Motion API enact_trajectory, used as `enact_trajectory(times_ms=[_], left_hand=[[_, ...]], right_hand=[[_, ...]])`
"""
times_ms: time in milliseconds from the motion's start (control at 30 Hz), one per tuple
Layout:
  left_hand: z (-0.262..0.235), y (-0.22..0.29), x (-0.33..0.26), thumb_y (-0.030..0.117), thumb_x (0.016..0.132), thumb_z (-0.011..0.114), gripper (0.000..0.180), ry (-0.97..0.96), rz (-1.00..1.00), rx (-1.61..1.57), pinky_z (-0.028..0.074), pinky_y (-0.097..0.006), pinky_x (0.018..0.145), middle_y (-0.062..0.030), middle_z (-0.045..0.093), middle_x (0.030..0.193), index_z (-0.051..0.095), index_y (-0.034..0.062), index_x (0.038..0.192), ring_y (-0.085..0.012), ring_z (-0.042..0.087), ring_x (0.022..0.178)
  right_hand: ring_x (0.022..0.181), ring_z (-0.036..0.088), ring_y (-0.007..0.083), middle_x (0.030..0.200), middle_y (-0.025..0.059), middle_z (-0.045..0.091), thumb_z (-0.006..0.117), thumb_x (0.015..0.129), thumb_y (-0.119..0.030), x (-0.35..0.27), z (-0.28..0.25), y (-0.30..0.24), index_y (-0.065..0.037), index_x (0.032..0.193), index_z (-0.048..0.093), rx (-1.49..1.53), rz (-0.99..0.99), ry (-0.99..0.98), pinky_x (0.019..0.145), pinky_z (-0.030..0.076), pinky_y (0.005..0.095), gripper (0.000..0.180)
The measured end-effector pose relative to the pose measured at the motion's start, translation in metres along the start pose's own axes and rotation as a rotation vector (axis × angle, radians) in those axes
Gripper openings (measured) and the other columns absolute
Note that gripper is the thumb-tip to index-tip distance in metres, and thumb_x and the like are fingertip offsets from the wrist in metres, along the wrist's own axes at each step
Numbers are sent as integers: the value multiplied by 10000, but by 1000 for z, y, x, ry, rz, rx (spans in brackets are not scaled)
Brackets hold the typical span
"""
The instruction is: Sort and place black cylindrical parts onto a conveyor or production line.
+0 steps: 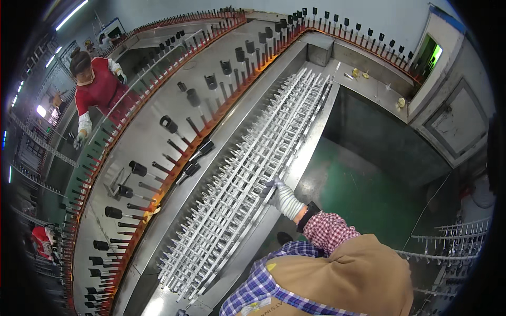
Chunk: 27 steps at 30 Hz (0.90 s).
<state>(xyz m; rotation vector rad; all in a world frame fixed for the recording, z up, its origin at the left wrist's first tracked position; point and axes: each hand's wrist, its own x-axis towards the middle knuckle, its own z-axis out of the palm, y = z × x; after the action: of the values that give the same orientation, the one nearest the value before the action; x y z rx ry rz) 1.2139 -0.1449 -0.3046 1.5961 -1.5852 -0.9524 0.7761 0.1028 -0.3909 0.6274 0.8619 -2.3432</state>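
Note:
Long silver metal racks (234,197) lie side by side on the steel bench, running from the far right toward the near left. Their thin rails carry dense rows of small, shiny, pointed metal parts. My right hand (271,190), in a grey-and-white striped glove with a dark band at the wrist, is closed around the rail on the near side of the racks, about halfway along. Its fingertips are partly hidden among the parts. My left hand does not show; a small dark shape at the bottom edge is too cut off to make out.
Beyond the bench curves an orange-edged conveyor (174,174) with upright spindles, many topped by black holders (138,168). Loose black holders (202,150) lie beside it. Across it stands a person in red (100,84) with gloves. Small yellow pieces (355,72) rest on the far ledge; racks (448,257) hang at right.

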Motion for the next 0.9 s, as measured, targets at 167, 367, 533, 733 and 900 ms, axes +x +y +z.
enact_trajectory(times_ms=[167,367,533,733,900], left_hand=[[-36,-46,-7,144,787,578,193,47,-147,8,422,-259,581,-73,548,742,548,10,923,-146,495,642],[31,-33,32,114,813,550,87,152,6,-307,283,-202,431,41,452,638,529,41,854,-55,373,519],[40,-58,59,267,725,656,274,104,-125,-90,341,-223,403,-20,513,642,541,35,814,-65,411,477],[23,-87,77,270,728,648,254,-54,-112,95,386,-279,474,-34,528,604,562,39,786,-106,459,518],[-17,-18,115,404,760,525,405,-797,207,936,414,-376,809,-137,597,943,551,96,1020,-287,538,943]], right_hand=[[724,551,273,759,110,534,473,829,-429,0,-8,13,-56,879,482,-79,75,-152,695,476,458,376],[966,459,249,1142,91,446,410,835,-493,17,-41,-20,-71,1194,398,-279,5,-18,877,350,363,555],[672,518,201,791,92,525,482,817,-465,10,-19,-17,-42,991,462,-475,-226,42,607,438,307,457],[532,512,134,658,66,510,490,835,-402,-31,55,36,-18,946,475,-621,-453,-88,496,444,236,400],[591,542,129,693,59,557,488,853,-289,-62,108,91,-19,933,530,-1020,-459,-386,554,454,242,284]])
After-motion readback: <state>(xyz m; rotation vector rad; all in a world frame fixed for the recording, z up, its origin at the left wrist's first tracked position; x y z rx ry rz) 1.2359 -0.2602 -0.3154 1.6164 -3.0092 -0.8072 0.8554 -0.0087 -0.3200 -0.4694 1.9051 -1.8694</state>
